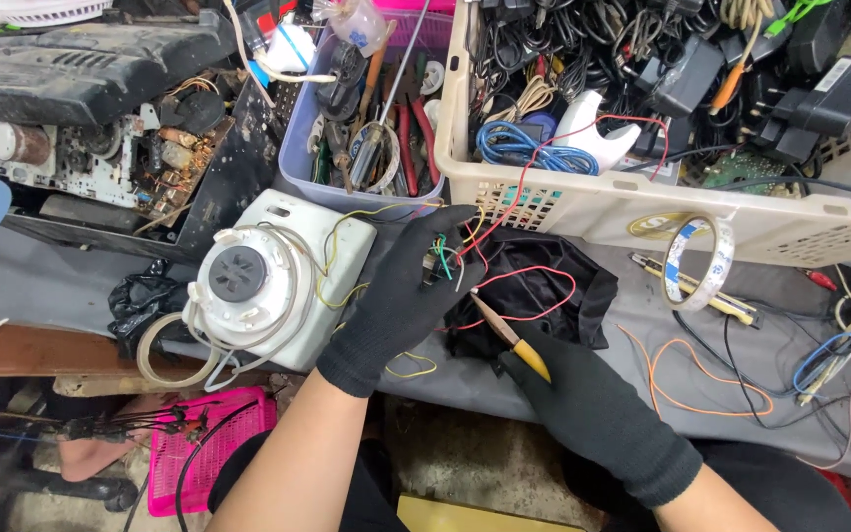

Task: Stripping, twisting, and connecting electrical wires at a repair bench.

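Head view: my left hand [398, 300] pinches a small wired part [438, 264]; my right hand [593, 409] clamps a yellow-handled tool [510, 337], its long axis slanting up-left, tip toward those wires, over the tabletop [504, 379].

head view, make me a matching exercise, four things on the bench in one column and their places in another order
Things:
1. roll of tape
2. yellow-handled tool
3. white appliance base
4. pink basket

Places:
A. below the bench edge, lower left
B. in the right hand, tip toward the wires
C. leaning against the front of the beige crate
D. on the bench beside the left hand

Pairs: 1-C, 2-B, 3-D, 4-A
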